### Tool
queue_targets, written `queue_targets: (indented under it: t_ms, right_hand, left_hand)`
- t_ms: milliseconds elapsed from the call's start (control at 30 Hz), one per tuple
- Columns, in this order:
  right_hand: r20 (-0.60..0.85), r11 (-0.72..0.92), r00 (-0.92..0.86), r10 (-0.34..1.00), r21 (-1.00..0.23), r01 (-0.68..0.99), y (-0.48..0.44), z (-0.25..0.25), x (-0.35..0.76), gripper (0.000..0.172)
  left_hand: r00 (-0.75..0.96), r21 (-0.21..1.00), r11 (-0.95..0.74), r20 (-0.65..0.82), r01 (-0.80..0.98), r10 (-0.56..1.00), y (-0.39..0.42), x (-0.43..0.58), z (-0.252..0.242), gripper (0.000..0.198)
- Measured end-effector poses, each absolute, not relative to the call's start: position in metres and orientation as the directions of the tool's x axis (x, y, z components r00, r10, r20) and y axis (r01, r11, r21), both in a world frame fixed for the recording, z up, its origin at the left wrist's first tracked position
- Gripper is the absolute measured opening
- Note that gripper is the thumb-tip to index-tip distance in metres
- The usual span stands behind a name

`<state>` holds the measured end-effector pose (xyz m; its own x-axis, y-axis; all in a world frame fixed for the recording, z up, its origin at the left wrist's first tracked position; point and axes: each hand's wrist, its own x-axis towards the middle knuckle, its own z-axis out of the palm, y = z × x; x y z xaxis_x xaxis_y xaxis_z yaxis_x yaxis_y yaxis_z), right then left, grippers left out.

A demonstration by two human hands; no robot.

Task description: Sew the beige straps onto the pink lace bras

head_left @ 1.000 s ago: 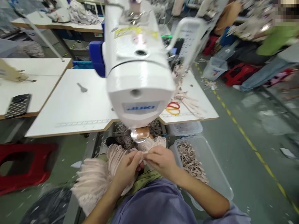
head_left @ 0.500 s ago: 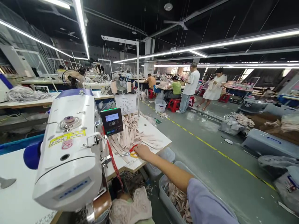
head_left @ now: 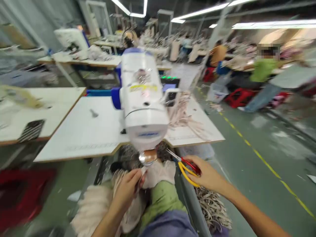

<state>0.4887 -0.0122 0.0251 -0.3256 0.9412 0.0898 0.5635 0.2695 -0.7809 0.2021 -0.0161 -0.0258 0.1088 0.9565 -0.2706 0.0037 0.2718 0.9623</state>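
Note:
My right hand (head_left: 204, 172) is closed on a pair of scissors (head_left: 187, 168) with one red and one yellow handle; the blades point up and left toward the sewing machine (head_left: 145, 108). Below the machine head, my left hand (head_left: 129, 184) pinches the edge of a beige fabric piece (head_left: 160, 172), which drapes over my green-clad knee. More pale beige fabric (head_left: 91, 207) is heaped at the left of my lap. Beige straps (head_left: 182, 112) lie in a pile on the white tabletop (head_left: 89, 131), right of the machine. Motion blurs the whole view.
A grey bin (head_left: 195, 207) filled with beige strips stands by my right leg. At the lower left is a red stool (head_left: 27, 194). Another table (head_left: 56, 115) adjoins on the left. People sit at machines farther back, one in a green shirt (head_left: 263, 70).
The view has swung left and down. My right hand has taken the scissors off the tabletop and brought them near my lap. My left hand has come into view, gripping the fabric.

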Motion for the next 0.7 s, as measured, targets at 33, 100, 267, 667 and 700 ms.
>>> queue_targets:
  t_ms: [33,100,267,667,700]
  right_hand:
    - [0.054,0.295,-0.391,0.919,-0.752,0.59,-0.021,0.019,0.485,0.032]
    - [0.03,0.382,-0.493,0.87,-0.672,0.635,-0.038,0.012,0.477,0.033]
    - [0.077,0.473,-0.531,0.844,-0.574,0.668,-0.056,0.015,0.451,0.029]
    - [-0.039,0.44,-0.584,0.811,-0.618,0.652,-0.043,-0.004,0.446,0.031]
    - [-0.033,0.431,-0.578,0.815,-0.632,0.644,-0.044,-0.005,0.449,0.031]
  left_hand:
    - [0.084,0.945,0.323,-0.32,-0.038,0.944,-0.018,0.204,-0.025,0.046]
    - [0.064,0.911,0.398,-0.393,-0.112,0.917,-0.021,0.206,-0.023,0.045]
    - [0.089,0.875,0.459,-0.45,-0.156,0.889,-0.031,0.207,-0.008,0.043]
    - [0.083,0.889,0.431,-0.423,-0.156,0.902,-0.033,0.206,-0.005,0.025]
    - [0.089,0.879,0.445,-0.436,-0.171,0.896,-0.034,0.206,-0.005,0.023]
